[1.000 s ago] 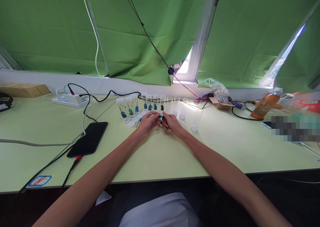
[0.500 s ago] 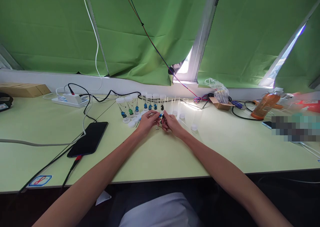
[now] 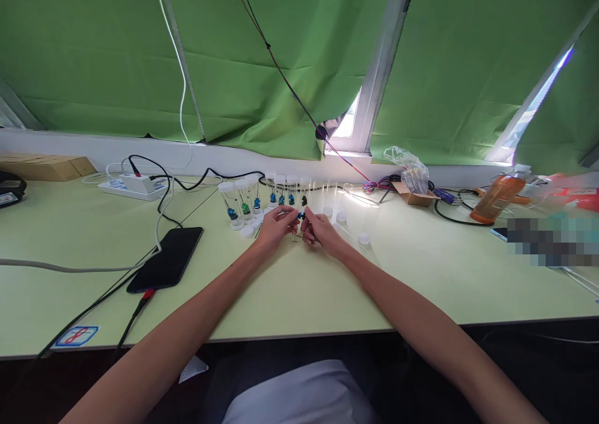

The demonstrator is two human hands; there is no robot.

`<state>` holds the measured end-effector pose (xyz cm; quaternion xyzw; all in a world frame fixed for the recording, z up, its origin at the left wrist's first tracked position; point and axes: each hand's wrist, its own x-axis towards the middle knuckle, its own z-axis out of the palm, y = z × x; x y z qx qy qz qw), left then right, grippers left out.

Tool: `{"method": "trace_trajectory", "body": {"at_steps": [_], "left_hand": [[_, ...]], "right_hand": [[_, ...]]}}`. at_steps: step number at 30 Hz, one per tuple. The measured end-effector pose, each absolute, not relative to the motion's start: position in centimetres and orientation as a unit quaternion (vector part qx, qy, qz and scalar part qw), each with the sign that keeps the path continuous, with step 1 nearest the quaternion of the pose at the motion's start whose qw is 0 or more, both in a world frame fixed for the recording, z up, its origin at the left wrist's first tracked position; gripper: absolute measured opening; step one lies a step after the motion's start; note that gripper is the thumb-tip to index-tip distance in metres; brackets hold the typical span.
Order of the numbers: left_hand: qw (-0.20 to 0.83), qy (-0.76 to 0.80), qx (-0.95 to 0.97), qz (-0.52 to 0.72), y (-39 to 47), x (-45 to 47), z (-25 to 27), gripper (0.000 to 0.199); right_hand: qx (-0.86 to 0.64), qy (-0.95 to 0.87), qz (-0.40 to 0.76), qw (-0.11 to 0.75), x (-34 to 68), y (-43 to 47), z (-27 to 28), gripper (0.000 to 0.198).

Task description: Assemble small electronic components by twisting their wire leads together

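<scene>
Left hand (image 3: 279,223) and right hand (image 3: 320,229) pinch a small blue-black piece (image 3: 301,216) between them, nearly unchanged since a moment ago, so handling apparently continues; capped clear tubes (image 3: 257,196) stand toward eleven o'clock.

I see plain green curtains (image 3: 116,56), a pale yellow-green table (image 3: 299,299), and clear tubes (image 3: 229,198) with white caps (image 3: 246,231) that hold blue bits (image 3: 233,214), one green bit (image 3: 245,208) and one black bit (image 3: 304,200). The little piece (image 3: 301,216) being held is blue and black. The phone (image 3: 166,259) is black, the bottle (image 3: 496,198) is orange, the long box (image 3: 44,168) is brown, the power strip (image 3: 135,188) is white, and the sticker (image 3: 77,336) is white with a blue edge and a red squiggle.
</scene>
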<state>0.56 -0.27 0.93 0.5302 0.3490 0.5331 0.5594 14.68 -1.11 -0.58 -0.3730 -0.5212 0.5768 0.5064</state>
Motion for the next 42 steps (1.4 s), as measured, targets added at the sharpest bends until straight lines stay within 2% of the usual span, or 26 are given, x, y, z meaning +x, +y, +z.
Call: {"method": "trace_trajectory", "body": {"at_steps": [13, 26, 38, 42], "left_hand": [[0.572, 0.353, 0.526, 0.520, 0.3, 0.5, 0.4, 0.043], [0.608, 0.330, 0.497, 0.524, 0.2, 0.7, 0.4, 0.035], [0.622, 0.323, 0.470, 0.537, 0.2, 0.6, 0.6, 0.033], [0.618, 0.320, 0.481, 0.533, 0.2, 0.6, 0.5, 0.033]], "right_hand": [[-0.342, -0.495, 0.588, 0.540, 14.9, -1.5, 0.4, 0.055], [-0.299, -0.467, 0.635, 0.538, 15.3, -1.4, 0.3, 0.045], [-0.297, -0.485, 0.606, 0.557, 15.2, -1.6, 0.5, 0.045], [-0.321, -0.523, 0.564, 0.553, 15.0, -1.6, 0.4, 0.046]]}}
